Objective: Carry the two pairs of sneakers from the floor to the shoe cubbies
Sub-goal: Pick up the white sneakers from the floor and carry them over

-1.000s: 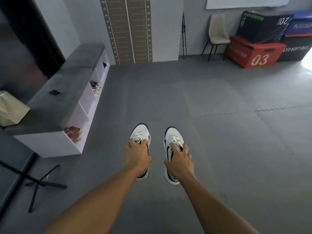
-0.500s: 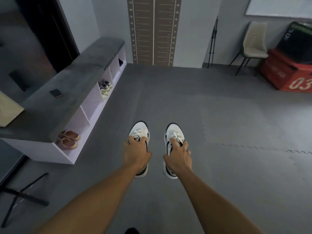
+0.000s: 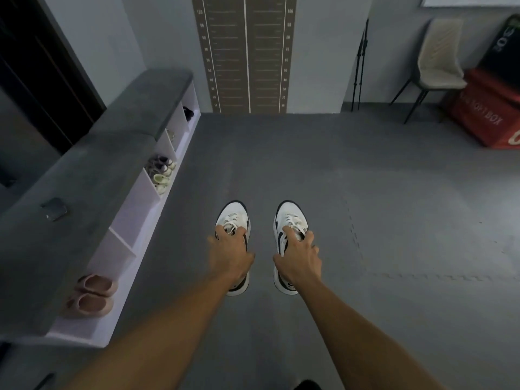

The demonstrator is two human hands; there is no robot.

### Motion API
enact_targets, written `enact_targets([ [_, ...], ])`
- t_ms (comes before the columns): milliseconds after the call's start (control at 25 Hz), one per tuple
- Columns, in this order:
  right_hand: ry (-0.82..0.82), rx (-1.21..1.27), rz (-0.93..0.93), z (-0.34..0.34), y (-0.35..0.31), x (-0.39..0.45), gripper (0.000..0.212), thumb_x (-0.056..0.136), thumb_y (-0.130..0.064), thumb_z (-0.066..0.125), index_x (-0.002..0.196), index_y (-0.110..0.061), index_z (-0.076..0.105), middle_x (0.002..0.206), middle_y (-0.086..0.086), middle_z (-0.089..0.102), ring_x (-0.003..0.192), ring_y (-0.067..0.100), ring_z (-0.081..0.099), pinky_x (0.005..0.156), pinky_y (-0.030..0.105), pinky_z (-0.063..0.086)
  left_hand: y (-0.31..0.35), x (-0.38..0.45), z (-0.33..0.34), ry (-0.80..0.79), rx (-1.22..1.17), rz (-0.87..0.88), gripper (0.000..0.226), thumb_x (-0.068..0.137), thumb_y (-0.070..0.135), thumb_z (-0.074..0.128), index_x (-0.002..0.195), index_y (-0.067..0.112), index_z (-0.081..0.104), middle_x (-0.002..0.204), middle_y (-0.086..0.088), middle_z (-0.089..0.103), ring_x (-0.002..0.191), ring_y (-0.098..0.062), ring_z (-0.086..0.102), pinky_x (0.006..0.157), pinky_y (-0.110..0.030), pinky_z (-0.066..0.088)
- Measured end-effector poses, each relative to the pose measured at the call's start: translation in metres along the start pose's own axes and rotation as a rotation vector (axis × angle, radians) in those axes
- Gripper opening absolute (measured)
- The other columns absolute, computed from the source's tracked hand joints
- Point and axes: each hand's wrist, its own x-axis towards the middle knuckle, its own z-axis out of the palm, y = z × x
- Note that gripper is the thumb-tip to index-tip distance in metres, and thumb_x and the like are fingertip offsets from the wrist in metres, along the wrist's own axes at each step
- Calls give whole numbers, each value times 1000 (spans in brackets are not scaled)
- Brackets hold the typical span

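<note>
I hold a pair of white sneakers with black trim above the grey floor, toes pointing away. My left hand grips the left sneaker at its opening; my right hand grips the right sneaker the same way. The shoe cubbies, white inside with a grey top, run along the left wall. One cubby holds pink slippers, another holds grey and pale sneakers, and the cubby between them looks bare.
A dark phone lies on the cubby top. A beige chair, a red box and a folded tripod stand by the far wall. A height chart hangs ahead. Grey floor mats stretch ahead and to the right.
The view has swung left and moved forward along the cubbies, which now sit closer. Both hands keep the same hold on the sneakers.
</note>
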Motion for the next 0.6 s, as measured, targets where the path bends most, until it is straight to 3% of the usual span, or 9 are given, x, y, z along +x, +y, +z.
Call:
enact_targets([
  [360, -108, -141, -186, -13, -103, 272, 65, 87, -38, 61, 145, -41, 31, 152, 14, 23, 116, 37, 46, 80, 41, 46, -7, 254, -9, 4, -92, -229, 47, 84, 41, 62, 128, 30, 49, 131, -15, 35, 104, -35, 43, 74, -37, 48],
  [600, -215, -310, -359, 1, -220, 426, 66, 87, -35, 61, 146, -42, 31, 150, 13, 26, 116, 38, 47, 78, 40, 46, -61, 398, -25, -2, -187, -430, 49, 83, 36, 62, 130, 31, 47, 132, -15, 33, 106, -36, 42, 68, -35, 42],
])
